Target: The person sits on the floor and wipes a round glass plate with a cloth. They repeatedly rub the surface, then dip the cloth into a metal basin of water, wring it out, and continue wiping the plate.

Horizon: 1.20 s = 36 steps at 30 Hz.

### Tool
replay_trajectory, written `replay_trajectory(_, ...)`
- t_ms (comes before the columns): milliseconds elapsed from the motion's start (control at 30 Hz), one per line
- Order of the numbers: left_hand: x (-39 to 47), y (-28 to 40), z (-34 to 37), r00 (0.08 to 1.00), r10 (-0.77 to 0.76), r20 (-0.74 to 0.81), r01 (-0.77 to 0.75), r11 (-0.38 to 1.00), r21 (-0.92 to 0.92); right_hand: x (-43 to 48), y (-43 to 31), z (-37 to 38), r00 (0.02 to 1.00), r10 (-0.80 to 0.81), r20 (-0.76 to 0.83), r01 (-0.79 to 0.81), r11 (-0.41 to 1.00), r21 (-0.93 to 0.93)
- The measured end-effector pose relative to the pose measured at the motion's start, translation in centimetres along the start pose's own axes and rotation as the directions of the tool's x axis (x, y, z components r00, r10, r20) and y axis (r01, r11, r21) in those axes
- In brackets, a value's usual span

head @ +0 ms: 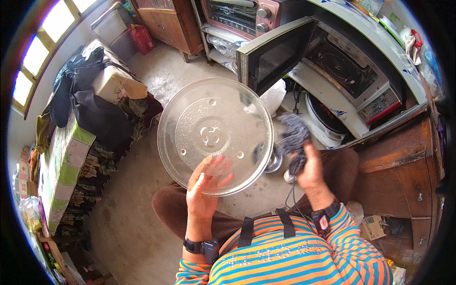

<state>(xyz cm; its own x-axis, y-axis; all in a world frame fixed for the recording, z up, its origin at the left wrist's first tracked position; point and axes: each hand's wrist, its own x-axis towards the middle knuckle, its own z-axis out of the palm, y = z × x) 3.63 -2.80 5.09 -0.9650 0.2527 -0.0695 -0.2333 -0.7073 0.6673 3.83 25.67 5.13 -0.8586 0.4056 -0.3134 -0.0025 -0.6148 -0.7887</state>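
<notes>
My left hand (206, 188) grips the lower edge of a round glass microwave turntable plate (199, 117), its fingers behind the glass and its thumb in front. To the right of the plate, my right hand (311, 171) holds a bunched dark grey cloth (295, 140), somewhat blurred and apart from the glass. A microwave oven (342, 67) stands with its door (278, 53) swung wide; no plate lies inside its stained cavity. Below the plate's right edge, a round metal bowl (274, 160) rests on the floor, partly seen through the glass.
A pink toaster oven (235, 16) sits on shelving beyond the door. Under the microwave is a round black-and-white appliance (322, 119). A wooden cabinet (395, 174) stands at the right. Dark clothes (98, 114) lie over a covered bed or bench (71, 167) at the left.
</notes>
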Motion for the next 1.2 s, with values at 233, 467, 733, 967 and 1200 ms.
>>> replay_trajectory(233,1.3,-0.3,0.2,0.999,-0.029,0.024,0.027,0.998,0.059,0.9,-6.3,5.5,0.572,-0.504,0.647,0.792,0.133,-0.596)
replay_trajectory(467,2.0,-1.4,-0.1,0.994,-0.105,0.007,0.105,0.994,0.019,1.1,-1.0,7.9,0.481,-0.202,0.853,0.796,-0.305,-0.522)
replay_trajectory(733,3.0,-2.9,-0.9,1.000,-0.014,-0.024,0.013,1.000,-0.020,-3.6,2.8,7.0,0.299,0.005,0.954,0.951,-0.084,-0.297)
replay_trajectory(967,2.2,-1.4,-0.8,0.986,-0.155,0.066,0.161,0.982,-0.099,2.7,-4.1,2.4,0.552,-0.623,0.555,0.647,-0.100,-0.756)
replay_trajectory(1200,2.3,-2.1,-0.4,0.975,-0.177,0.135,0.193,0.975,-0.112,0.4,-3.0,2.2,0.861,0.305,0.406,-0.381,0.917,0.119)
